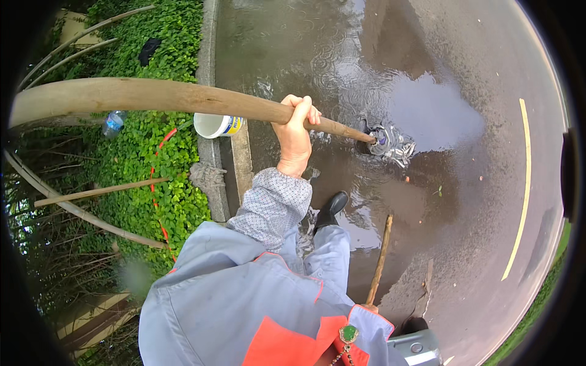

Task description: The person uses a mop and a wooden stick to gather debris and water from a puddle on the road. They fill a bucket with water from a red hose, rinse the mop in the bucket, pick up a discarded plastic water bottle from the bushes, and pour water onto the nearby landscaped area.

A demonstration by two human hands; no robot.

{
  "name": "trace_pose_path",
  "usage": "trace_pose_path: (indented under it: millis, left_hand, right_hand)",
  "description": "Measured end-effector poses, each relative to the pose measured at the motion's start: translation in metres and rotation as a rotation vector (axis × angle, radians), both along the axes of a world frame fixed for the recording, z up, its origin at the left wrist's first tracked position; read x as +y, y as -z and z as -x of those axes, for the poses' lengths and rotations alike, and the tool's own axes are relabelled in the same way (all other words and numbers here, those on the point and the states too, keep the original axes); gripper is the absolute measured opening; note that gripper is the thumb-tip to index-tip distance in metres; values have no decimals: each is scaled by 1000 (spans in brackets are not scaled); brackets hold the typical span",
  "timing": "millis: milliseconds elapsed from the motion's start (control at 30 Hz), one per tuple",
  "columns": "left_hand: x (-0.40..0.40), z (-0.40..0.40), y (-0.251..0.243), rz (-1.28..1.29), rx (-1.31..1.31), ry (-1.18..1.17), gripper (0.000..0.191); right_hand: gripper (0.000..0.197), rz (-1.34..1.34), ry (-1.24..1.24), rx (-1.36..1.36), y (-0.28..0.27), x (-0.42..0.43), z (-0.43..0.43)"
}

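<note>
My left hand (294,132), in a patterned sleeve, is closed around the long wooden handle (206,98) of a mop. Strips of grey cloth form the mop head (393,142), which lies in shallow brown water on the pavement, up and right of that hand. At the lower right, a thinner wooden stick (381,261) slants down to a pale-edged flap of cloth with red trim. Only a sliver of my right hand (371,309) shows there, around the stick's lower end; the rest is hidden.
A white bucket (210,125) lies tipped by the concrete kerb (208,50), with a grey rag (208,177) nearby. Left of it are green plants, a plastic bottle (113,122), an orange-red cord (153,183) and bamboo poles. A grey metallic object (414,347) stands at lower right.
</note>
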State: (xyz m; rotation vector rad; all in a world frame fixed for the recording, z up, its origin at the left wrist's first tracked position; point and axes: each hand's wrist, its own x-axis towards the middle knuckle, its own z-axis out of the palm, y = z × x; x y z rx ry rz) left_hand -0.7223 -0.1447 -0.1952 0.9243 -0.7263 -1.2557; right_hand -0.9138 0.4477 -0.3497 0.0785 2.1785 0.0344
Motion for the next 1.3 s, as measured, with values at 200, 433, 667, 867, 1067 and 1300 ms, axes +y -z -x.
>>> trace_pose_path:
  millis: [200, 433, 667, 867, 1067, 1300]
  left_hand:
    - [11, -54, -151, 221, 23, -8, 26]
    - [70, -153, -305, 547, -165, -19, 25]
    - [120, -260, -384, 682, -284, 107, 22]
    - [125, -368, -384, 705, -407, -164, 22]
    - [51, -449, -295, 568, -400, -563, 21]
    - [-2, -546, -176, 256, -436, -718, 12]
  right_hand:
    - [10, -31, -72, 5, 14, -30, 49]
    - [11, 82, -168, 28, 3, -128, 80]
    - [12, 173, -295, 17, 3, -235, 66]
    - [16, 274, -350, -47, -9, -356, -6]
    - [11, 413, -641, -127, -111, -458, -124]
    - [13, 449, -1066, -295, -113, -571, -224]
